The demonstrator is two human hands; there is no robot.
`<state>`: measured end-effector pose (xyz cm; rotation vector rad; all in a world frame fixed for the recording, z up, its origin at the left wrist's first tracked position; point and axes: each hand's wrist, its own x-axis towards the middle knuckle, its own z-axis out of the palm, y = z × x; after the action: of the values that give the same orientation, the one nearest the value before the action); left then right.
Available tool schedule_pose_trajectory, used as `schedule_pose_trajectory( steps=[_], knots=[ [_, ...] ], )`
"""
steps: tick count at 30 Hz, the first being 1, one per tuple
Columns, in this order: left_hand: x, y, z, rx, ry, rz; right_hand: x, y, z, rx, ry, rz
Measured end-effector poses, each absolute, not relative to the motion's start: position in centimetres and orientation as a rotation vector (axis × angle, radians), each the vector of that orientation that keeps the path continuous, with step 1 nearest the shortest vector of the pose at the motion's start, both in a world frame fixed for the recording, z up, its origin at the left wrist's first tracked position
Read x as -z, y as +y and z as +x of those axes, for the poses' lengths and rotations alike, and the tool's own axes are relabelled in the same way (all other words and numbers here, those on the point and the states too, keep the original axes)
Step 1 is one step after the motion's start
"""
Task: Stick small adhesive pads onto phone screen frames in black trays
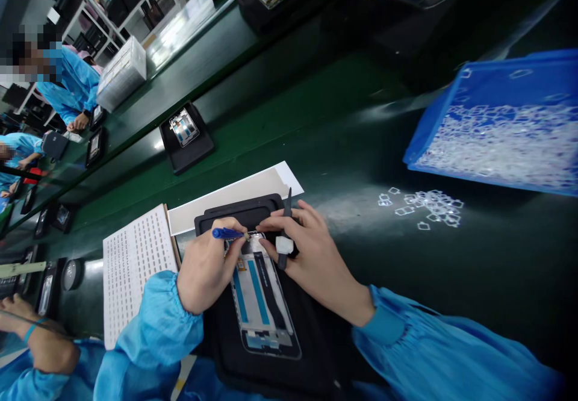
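Note:
An opened phone body (pixel 262 295), with blue strips and a black flat cable along its inside, lies in a black tray (pixel 253 371) in front of me. My left hand (pixel 203 265) is closed around a blue pen-like tool (pixel 228 233), its tip over the phone's top end. From the right, my right hand (pixel 311 247) reaches the same end, thumb and forefinger at the top edge. A slim black stick (pixel 288 205) with a white block (pixel 284 245) on it is held among its fingers. What the fingertips touch is too small to make out.
A sheet of small parts (pixel 135 262) lies left, and a white-edged card (pixel 235 199) behind the tray. Clear plastic frames (pixel 433 205) are scattered at right, near a blue bin (pixel 433 124) full of them. Another phone tray (pixel 187 136) stands farther back. Co-workers (pixel 67 88) sit along the left.

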<state>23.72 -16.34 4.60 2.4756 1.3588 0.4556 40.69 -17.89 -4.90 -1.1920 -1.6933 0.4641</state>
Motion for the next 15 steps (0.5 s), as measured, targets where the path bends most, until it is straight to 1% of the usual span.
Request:
schedule_pose_trajectory(
  steps=[15],
  knots=[
    [-5.47, -15.87, 24.14, -0.177, 1.343, 2.583, 4.75, -17.94, 40.72, -0.462, -1.690, -1.203]
  ],
)
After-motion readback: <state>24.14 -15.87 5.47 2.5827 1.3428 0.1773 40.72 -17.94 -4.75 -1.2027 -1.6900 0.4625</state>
